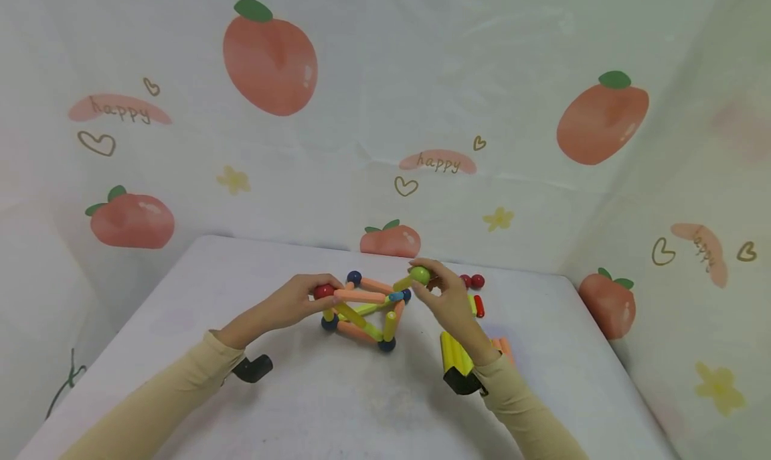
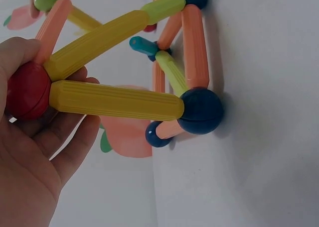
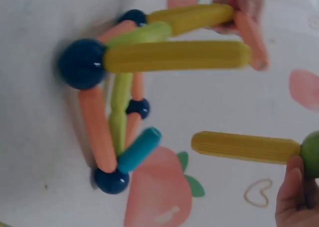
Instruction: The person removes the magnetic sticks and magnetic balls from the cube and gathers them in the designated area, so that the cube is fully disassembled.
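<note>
My left hand [image 1: 300,299] grips a red ball [image 2: 31,90] at a raised corner of a frame of magnetic sticks and balls. From that ball run yellow sticks [image 2: 117,98] and an orange stick [image 2: 54,30]. Navy balls [image 2: 201,110] form the base corners on the table, joined by orange sticks [image 3: 97,130] and lime sticks. A short teal stick [image 3: 140,150] tilts up from one navy ball. With thumb and fingers, my right hand [image 1: 448,300] holds a lime-green ball [image 1: 419,275] carrying a yellow stick [image 3: 245,147], whose free end is apart from the frame in the right wrist view.
Right of the frame, yellow sticks [image 1: 456,354] lie side by side near my right forearm, with orange sticks [image 1: 503,346] beyond. Farther back are red balls [image 1: 478,281] and a short red stick [image 1: 478,306]. A printed cloth [image 1: 337,172] hangs behind the white table [image 1: 337,413].
</note>
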A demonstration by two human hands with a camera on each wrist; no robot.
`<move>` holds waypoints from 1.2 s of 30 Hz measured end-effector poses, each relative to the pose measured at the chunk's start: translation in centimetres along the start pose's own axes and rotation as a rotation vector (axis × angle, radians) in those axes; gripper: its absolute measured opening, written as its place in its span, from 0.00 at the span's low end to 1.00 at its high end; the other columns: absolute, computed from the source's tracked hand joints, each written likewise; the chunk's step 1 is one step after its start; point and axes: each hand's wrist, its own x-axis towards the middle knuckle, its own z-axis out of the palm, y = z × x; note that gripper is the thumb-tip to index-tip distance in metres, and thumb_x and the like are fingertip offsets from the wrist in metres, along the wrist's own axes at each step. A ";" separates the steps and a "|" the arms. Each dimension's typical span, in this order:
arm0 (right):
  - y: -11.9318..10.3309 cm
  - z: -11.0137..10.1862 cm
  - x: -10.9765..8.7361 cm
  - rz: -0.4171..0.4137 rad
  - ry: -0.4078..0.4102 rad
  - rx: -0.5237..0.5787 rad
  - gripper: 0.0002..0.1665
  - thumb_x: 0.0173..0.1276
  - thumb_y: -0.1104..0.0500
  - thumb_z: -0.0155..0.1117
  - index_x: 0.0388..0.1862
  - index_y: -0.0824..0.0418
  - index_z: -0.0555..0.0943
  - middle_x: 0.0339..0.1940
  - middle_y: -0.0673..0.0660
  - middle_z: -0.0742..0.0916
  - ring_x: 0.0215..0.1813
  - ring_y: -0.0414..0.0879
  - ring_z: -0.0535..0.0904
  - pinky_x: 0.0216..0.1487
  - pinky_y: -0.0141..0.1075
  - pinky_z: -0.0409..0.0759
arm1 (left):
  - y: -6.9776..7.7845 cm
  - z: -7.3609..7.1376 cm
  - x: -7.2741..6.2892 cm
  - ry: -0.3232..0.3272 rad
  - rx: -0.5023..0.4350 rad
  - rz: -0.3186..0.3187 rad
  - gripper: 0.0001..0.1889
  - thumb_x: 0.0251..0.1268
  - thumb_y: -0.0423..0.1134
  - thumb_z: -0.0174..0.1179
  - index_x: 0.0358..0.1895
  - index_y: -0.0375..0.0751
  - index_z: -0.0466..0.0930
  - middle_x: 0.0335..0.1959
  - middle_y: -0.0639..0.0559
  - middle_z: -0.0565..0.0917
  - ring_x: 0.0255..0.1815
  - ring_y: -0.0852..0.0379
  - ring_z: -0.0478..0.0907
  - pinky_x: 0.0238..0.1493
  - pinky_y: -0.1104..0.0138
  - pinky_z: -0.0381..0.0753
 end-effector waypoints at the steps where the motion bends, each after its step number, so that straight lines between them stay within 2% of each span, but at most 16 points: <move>1: 0.0 -0.6 0.2 0.050 0.030 0.041 0.19 0.70 0.64 0.64 0.59 0.61 0.79 0.50 0.63 0.85 0.41 0.38 0.78 0.44 0.26 0.78 | 0.0 0.0 0.0 0.001 -0.001 -0.001 0.11 0.70 0.46 0.61 0.52 0.51 0.81 0.36 0.55 0.84 0.35 0.59 0.76 0.35 0.70 0.75; 4: 0.3 -2.7 1.0 0.225 0.098 0.138 0.19 0.76 0.55 0.57 0.62 0.59 0.76 0.45 0.61 0.84 0.40 0.38 0.77 0.42 0.26 0.77 | 0.0 -0.1 0.0 0.005 -0.004 0.001 0.12 0.70 0.47 0.61 0.52 0.50 0.81 0.36 0.55 0.84 0.35 0.59 0.76 0.35 0.70 0.75; 6: 0.9 -4.3 1.6 0.366 0.103 0.227 0.22 0.78 0.47 0.52 0.64 0.55 0.72 0.42 0.56 0.82 0.39 0.39 0.78 0.43 0.28 0.78 | -0.1 -0.1 -0.1 0.008 -0.003 -0.002 0.12 0.70 0.47 0.61 0.52 0.50 0.81 0.36 0.55 0.84 0.34 0.59 0.76 0.35 0.70 0.75; 8: 2.0 -6.0 2.0 0.493 0.077 0.310 0.26 0.79 0.41 0.46 0.67 0.53 0.66 0.40 0.54 0.78 0.37 0.41 0.79 0.43 0.31 0.80 | -0.2 -0.1 -0.1 0.010 -0.001 -0.007 0.12 0.70 0.47 0.61 0.52 0.49 0.81 0.36 0.54 0.84 0.35 0.59 0.76 0.35 0.70 0.75; 10: 3.2 -7.6 2.3 0.604 0.031 0.375 0.28 0.80 0.40 0.40 0.70 0.54 0.58 0.41 0.54 0.73 0.37 0.43 0.78 0.45 0.32 0.80 | -0.3 0.0 -0.2 0.010 0.001 -0.013 0.13 0.70 0.47 0.61 0.52 0.49 0.81 0.37 0.54 0.84 0.35 0.59 0.76 0.35 0.70 0.76; 12: 4.8 -9.1 2.4 0.684 -0.024 0.376 0.31 0.81 0.42 0.36 0.73 0.57 0.50 0.45 0.56 0.68 0.38 0.44 0.75 0.48 0.32 0.80 | -0.3 0.0 -0.2 0.009 0.001 -0.019 0.13 0.70 0.47 0.60 0.52 0.49 0.80 0.38 0.54 0.84 0.36 0.58 0.76 0.36 0.70 0.76; 14: 6.3 -10.4 2.2 0.738 -0.080 0.331 0.33 0.83 0.47 0.33 0.76 0.62 0.43 0.48 0.56 0.65 0.41 0.45 0.70 0.48 0.31 0.76 | -0.3 0.0 -0.2 0.009 0.003 -0.021 0.13 0.70 0.47 0.60 0.52 0.49 0.81 0.38 0.54 0.84 0.36 0.58 0.76 0.36 0.70 0.76; 16: 7.8 -11.4 2.1 0.778 -0.114 0.279 0.31 0.83 0.50 0.31 0.75 0.66 0.42 0.48 0.58 0.64 0.42 0.44 0.66 0.47 0.31 0.73 | -0.3 0.0 -0.2 0.011 0.004 -0.021 0.13 0.70 0.47 0.61 0.52 0.49 0.81 0.38 0.54 0.84 0.36 0.58 0.75 0.36 0.70 0.76; 18: 9.2 -12.1 1.8 0.797 -0.133 0.215 0.28 0.83 0.53 0.31 0.71 0.70 0.48 0.46 0.58 0.67 0.41 0.44 0.66 0.44 0.31 0.72 | -0.2 0.0 -0.2 0.012 0.006 -0.018 0.13 0.70 0.48 0.60 0.52 0.49 0.81 0.37 0.54 0.84 0.36 0.58 0.75 0.35 0.70 0.76; 20: 10.5 -12.6 1.5 0.815 -0.144 0.146 0.23 0.83 0.52 0.33 0.63 0.70 0.55 0.42 0.57 0.69 0.38 0.43 0.67 0.41 0.30 0.72 | -0.2 0.0 -0.1 0.013 0.007 -0.017 0.13 0.70 0.48 0.60 0.52 0.49 0.81 0.37 0.54 0.84 0.36 0.58 0.75 0.35 0.70 0.76; 23: 11.9 -13.1 1.0 0.830 -0.175 0.038 0.19 0.83 0.51 0.35 0.52 0.68 0.60 0.35 0.54 0.71 0.33 0.42 0.67 0.36 0.31 0.70 | -0.2 0.0 -0.1 0.013 0.007 -0.019 0.13 0.70 0.48 0.60 0.52 0.49 0.81 0.38 0.53 0.84 0.36 0.58 0.76 0.36 0.70 0.76; 26: 12.9 -13.3 0.7 0.831 -0.215 -0.024 0.19 0.83 0.49 0.37 0.50 0.66 0.61 0.31 0.52 0.70 0.29 0.41 0.66 0.33 0.31 0.68 | -0.1 0.0 -0.1 0.016 0.004 -0.022 0.12 0.70 0.47 0.60 0.51 0.48 0.81 0.38 0.53 0.84 0.36 0.58 0.76 0.36 0.70 0.77; 30: 13.7 -13.4 0.4 0.836 -0.212 -0.045 0.20 0.83 0.48 0.39 0.51 0.66 0.62 0.28 0.51 0.69 0.27 0.41 0.65 0.31 0.31 0.68 | -0.2 0.1 -0.1 0.014 -0.003 -0.018 0.12 0.70 0.47 0.60 0.51 0.48 0.81 0.38 0.53 0.84 0.36 0.58 0.76 0.35 0.70 0.76; 36: 14.4 -13.6 0.2 0.877 -0.159 -0.047 0.19 0.81 0.53 0.45 0.53 0.70 0.64 0.27 0.51 0.70 0.29 0.42 0.67 0.33 0.31 0.70 | -0.2 0.2 0.1 0.015 0.000 -0.009 0.12 0.70 0.47 0.60 0.51 0.49 0.81 0.37 0.54 0.84 0.36 0.59 0.75 0.34 0.70 0.76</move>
